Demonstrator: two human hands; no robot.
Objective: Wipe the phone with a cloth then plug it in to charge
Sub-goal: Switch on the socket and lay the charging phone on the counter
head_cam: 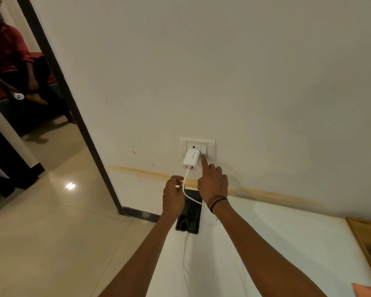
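Observation:
A black phone [189, 217] lies on the white bed [287, 243] close to the wall. A white charger [191, 157] sits in the wall socket plate [210, 144]. Its white cable [185, 183] hangs down, crosses the phone and runs along the bed to the phone's near end. My right hand [212, 181] presses the switch beside the charger with a straight index finger, the other fingers curled. My left hand [172, 196] hovers over the phone, fingers loosely curled, fingertips right beside the cable and gripping nothing I can see. An orange cloth [367, 290] shows at the bottom right corner.
A dark door frame [77, 116] stands left of the socket, with a tiled floor [51, 232] beyond it. A person sits on a red seat [15, 61] in the other room. A wooden frame [368, 239] borders the bed on the right.

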